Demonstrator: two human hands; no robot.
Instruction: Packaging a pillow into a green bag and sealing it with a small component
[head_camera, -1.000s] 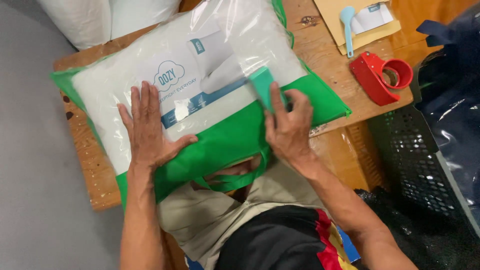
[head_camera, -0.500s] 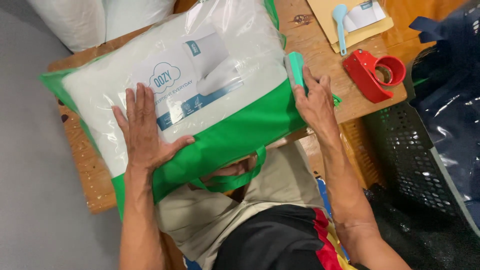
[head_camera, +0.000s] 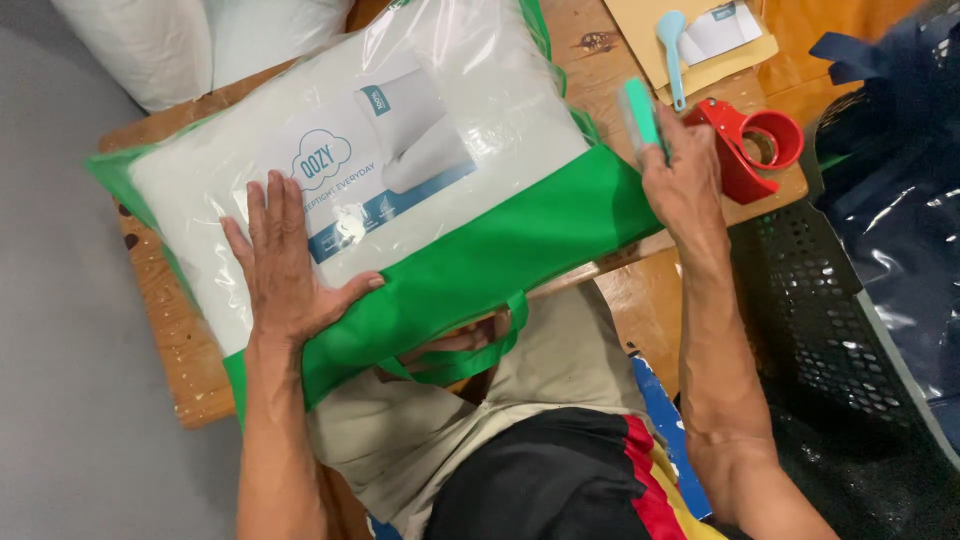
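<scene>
red tape dispenser (head_camera: 752, 150) upper right, black crate (head_camera: 830, 310) at right edge; bagged pillow (head_camera: 390, 190) centre on wooden table (head_camera: 175, 330); left hand (head_camera: 285, 265) flat, fingers spread on pillow; right hand (head_camera: 685, 185) closed round teal scraper (head_camera: 640, 115), lifted off bag, w/ dispenser just beyond

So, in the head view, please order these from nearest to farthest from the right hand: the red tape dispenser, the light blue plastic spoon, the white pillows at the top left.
Measured from the right hand:
1. Red tape dispenser, just beside it on the right.
2. Light blue plastic spoon, farther up, on the brown envelope.
3. White pillows, far across at the top left.
</scene>
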